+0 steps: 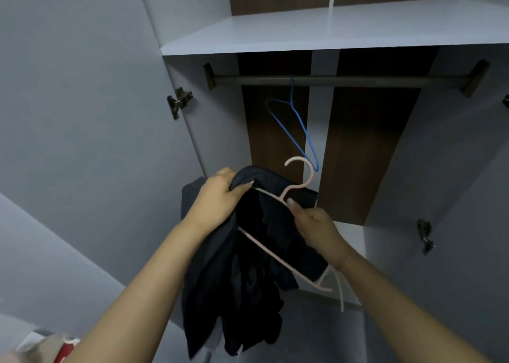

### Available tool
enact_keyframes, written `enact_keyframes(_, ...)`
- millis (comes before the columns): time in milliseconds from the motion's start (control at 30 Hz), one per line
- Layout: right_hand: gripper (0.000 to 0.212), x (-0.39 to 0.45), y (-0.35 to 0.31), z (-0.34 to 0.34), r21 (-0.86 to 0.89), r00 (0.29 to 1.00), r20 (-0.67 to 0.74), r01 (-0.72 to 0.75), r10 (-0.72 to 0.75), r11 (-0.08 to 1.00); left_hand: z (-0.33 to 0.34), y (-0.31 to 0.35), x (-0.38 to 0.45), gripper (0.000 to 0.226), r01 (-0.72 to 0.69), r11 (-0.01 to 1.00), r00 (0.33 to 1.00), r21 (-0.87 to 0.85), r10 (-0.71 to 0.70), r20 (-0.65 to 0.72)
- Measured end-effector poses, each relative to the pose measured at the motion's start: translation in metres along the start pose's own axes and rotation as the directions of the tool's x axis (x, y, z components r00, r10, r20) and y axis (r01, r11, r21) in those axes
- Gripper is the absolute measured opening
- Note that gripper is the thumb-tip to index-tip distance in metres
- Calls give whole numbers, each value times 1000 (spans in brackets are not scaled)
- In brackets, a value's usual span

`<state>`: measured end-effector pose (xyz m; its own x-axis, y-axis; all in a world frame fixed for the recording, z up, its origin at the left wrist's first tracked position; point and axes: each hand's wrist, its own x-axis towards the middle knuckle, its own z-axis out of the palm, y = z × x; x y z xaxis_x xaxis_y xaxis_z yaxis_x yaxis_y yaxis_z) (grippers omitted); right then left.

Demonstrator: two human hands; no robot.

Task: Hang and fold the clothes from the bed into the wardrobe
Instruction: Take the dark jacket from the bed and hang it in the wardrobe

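Wardrobe (303, 37), doors open; white shelf across the top, brown back panels below it.

Rail (338, 81): dark bar under the shelf, fixed at both ends by brackets.

Blue hanger (296, 122): thin wire, hooked on the rail near its middle, hanging bare and turned edge-on.

Pink hanger (278, 197): below the rail and in front of the wardrobe, tilted, hook pointing up toward the lower tip of the blue hanger. Its bar runs down to the right beneath the garment.

Garment (248, 266): dark cloth, bunched over the pink hanger's shoulder and hanging in loose folds well below the rail.

Left hand (217, 200): below the rail, left of the pink hanger's hook; fingers closed around a fold of the garment at the hanger's left end.

Right hand (316, 230): right of the hook, fingers closed on the pink hanger's right arm, thumb laid along it.

Red and pale cloth (59, 349): far below the rail at the lower left corner, partly cut off.
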<state>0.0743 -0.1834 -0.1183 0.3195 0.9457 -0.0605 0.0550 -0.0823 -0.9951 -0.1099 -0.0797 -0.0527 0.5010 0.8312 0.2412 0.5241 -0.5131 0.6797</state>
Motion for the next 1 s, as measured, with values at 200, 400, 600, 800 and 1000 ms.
enact_keyframes(200, 58, 4, -16, -14, -279, 912, 173, 407, -371, 870, 11, 0, -15, 45, -48, 914, 991, 402, -7, 133)
enact_keyframes(400, 35, 28, -78, -51, -601, 839, 214, 516, -500, 610, 5, 3, 14, 41, 124, 910, 989, 396, -80, -127)
enact_keyframes(600, 46, 5, -32, -100, -24, 893, -225, 395, -390, 918, -28, 0, 29, 33, 212, 963, 945, 167, -158, -287)
enact_keyframes(800, 31, -21, 52, -14, -163, 980, -40, 183, -192, 969, -39, 18, 27, 42, 201, 978, 923, 51, -171, -344)
enact_keyframes(1000, 31, -14, 78, 73, -164, 1000, -13, 0, -2, 986, -60, 39, 11, 44, 171, 985, 930, 34, -150, -335)
